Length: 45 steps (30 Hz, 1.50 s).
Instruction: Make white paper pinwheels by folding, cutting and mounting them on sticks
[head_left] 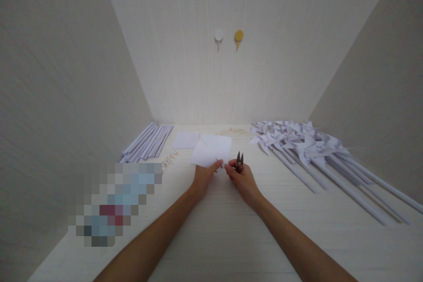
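Two hands at work mid-surface: left hand (203, 176) pinching white paper square (211, 150), right hand (243, 179) gripping small snips (239, 161). Probably cutting step; next, blades meeting paper edge squarely.

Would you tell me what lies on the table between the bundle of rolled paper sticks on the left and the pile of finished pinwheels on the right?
In the head view, white paper sheets lie there, pinched by the left hand; the right hand holds small snips.
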Each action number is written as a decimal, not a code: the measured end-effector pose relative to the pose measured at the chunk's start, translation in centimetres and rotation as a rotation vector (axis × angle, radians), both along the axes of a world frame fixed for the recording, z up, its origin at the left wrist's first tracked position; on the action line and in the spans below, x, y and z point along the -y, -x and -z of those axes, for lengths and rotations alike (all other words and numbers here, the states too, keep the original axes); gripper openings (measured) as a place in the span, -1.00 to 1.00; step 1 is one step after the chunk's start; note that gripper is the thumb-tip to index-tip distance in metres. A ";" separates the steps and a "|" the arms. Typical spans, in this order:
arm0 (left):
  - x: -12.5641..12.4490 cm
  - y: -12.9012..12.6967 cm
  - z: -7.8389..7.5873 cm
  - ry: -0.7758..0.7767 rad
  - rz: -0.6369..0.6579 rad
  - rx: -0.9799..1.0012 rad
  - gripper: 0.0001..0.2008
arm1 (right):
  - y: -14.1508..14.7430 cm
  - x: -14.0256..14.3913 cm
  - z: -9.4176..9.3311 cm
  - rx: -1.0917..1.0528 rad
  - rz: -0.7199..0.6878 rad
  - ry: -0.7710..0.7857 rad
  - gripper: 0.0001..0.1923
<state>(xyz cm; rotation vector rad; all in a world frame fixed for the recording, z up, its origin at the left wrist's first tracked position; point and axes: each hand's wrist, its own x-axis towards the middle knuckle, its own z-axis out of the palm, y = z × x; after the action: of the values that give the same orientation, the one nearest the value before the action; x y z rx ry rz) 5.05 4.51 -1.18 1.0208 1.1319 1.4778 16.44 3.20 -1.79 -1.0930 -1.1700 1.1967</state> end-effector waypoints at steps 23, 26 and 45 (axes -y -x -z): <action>-0.7 0.5 0.1 -0.033 -0.092 0.222 -0.85 | 0.3 1.1 -1.2 0.053 -0.316 0.080 -0.69; -0.7 0.5 0.0 -0.029 -0.092 0.229 -0.85 | 0.3 1.2 -1.2 0.061 -0.340 0.069 -0.67; -0.5 0.3 -0.5 -0.012 -0.071 0.334 -0.74 | 0.4 0.9 -0.8 0.127 -0.281 0.105 -0.74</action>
<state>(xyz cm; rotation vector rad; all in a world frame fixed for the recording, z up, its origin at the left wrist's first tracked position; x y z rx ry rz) 4.80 4.99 -0.66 0.7136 0.9270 1.6410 16.02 2.33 -1.03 -1.1212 -1.4064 1.4345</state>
